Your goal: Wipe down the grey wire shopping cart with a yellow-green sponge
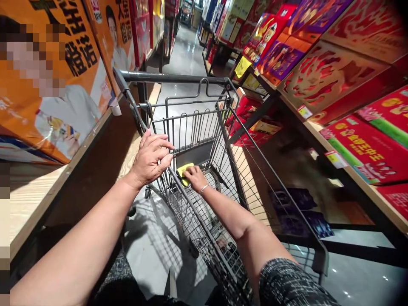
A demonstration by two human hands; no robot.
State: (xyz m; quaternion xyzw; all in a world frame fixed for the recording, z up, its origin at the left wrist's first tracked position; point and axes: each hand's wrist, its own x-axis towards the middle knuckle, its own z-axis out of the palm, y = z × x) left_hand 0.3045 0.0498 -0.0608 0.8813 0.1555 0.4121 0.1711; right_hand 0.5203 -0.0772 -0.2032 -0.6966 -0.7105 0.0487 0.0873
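A dark grey wire shopping cart [219, 259] stands at an angle before me. My left hand [153, 157] rests on its left top rail, fingers stretched out and a little apart over the bar. Reaching over the rail into the basket, my right hand [195, 177] is closed on a bright yellow cloth [185, 173], which touches the inside of the left wire wall near the handle end. Part of the cloth is hidden under the fingers. A thin bracelet circles my right wrist.
Shelves flank the cart: orange boxes [79, 76] at left, red gift boxes [357, 148] and purple boxes [280, 59] at right. The right wooden shelf edge [321, 131] runs close by. Ahead, a grey tiled aisle floor [188, 51] leads away.
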